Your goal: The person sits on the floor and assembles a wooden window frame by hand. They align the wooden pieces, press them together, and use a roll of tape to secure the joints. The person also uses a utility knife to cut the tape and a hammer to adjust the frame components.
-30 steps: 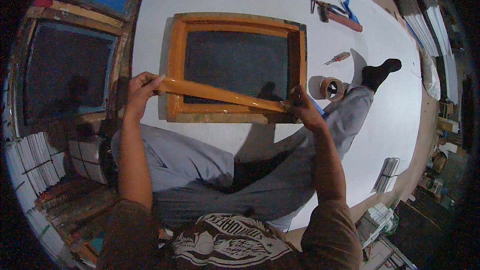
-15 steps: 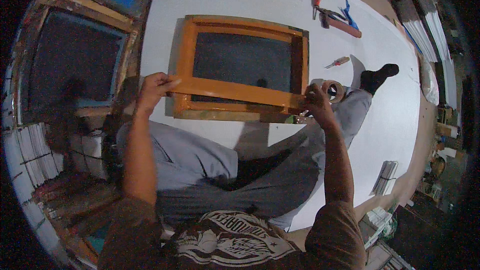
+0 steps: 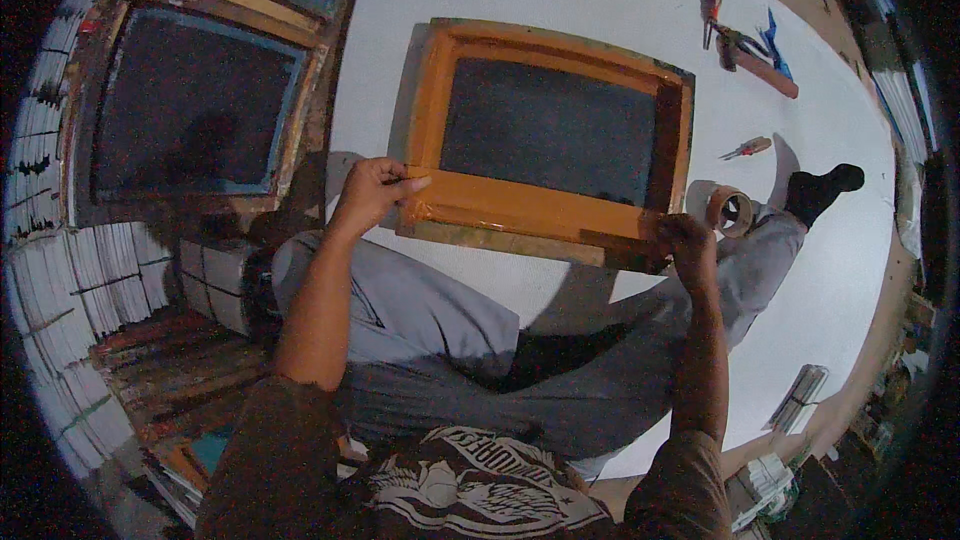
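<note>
A wooden frame with dark mesh [image 3: 550,125], much like a printing screen, lies in front of me, its inner borders covered in glossy brown tape. Along its near side a strip of brown packing tape [image 3: 540,202] is stretched from one hand to the other, lying close against the frame. My left hand [image 3: 372,196] pinches the strip's left end by the near left corner. At the near right corner my right hand [image 3: 690,245] has its fingers closed on the other end. Whether the strip touches the frame all along, I cannot tell.
A roll of tape [image 3: 733,211] stands by my right leg. Farther right lie a small screwdriver [image 3: 748,148], pliers [image 3: 745,43] and another red-handled tool [image 3: 712,12]. A second mesh frame [image 3: 200,105] leans at the left, above bundled paper stacks [image 3: 110,270].
Both hands have brought the tape strip down toward me onto the near side of the frame. The whole view has shifted, so the scene sits farther right.
</note>
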Tool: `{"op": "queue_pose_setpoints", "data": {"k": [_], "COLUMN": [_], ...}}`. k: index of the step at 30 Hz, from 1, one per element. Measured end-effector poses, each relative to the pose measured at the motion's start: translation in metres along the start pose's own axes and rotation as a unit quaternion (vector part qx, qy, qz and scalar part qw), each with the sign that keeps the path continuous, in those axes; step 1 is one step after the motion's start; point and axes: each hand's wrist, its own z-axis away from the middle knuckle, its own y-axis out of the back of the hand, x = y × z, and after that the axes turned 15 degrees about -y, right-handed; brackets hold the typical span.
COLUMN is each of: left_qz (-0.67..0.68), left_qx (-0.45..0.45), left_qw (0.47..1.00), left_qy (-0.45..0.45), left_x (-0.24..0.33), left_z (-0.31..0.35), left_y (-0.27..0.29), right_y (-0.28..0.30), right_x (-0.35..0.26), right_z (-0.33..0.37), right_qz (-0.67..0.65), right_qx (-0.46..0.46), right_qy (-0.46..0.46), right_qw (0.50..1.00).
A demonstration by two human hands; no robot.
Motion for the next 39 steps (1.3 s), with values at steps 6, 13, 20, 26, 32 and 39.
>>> {"op": "queue_pose_setpoints", "data": {"k": [6, 13, 20, 26, 32, 39], "left_qz": [-0.026, -0.036, -0.139, -0.185, -0.203, -0.243], "left_qx": [0.036, 0.033, -0.075, -0.114, -0.147, -0.179], "left_qw": [0.999, 0.995, 0.981, 0.967, 0.965, 0.95], "left_qy": [-0.008, -0.086, -0.116, -0.13, -0.07, -0.086], "left_x": [-0.01, -0.008, 0.003, 0.01, 0.019, 0.027], "left_z": [0.0, 0.005, 0.011, 0.012, 0.013, 0.011], "left_y": [-0.013, -0.012, -0.011, -0.015, -0.017, -0.015], "right_y": [0.003, 0.009, 0.009, 0.005, 0.003, 0.004], "right_x": [-0.007, -0.006, 0.004, 0.011, 0.003, -0.009], "right_z": [0.002, 0.0, 0.002, -0.001, -0.002, 0.003], "right_qz": [0.12, 0.165, 0.265, 0.354, 0.379, 0.375], "right_qx": [0.006, -0.011, 0.01, 0.002, -0.021, -0.026], "right_qy": [-0.003, -0.019, 0.027, 0.005, -0.002, 0.04], "right_qw": [0.993, 0.986, 0.964, 0.935, 0.925, 0.926]}}
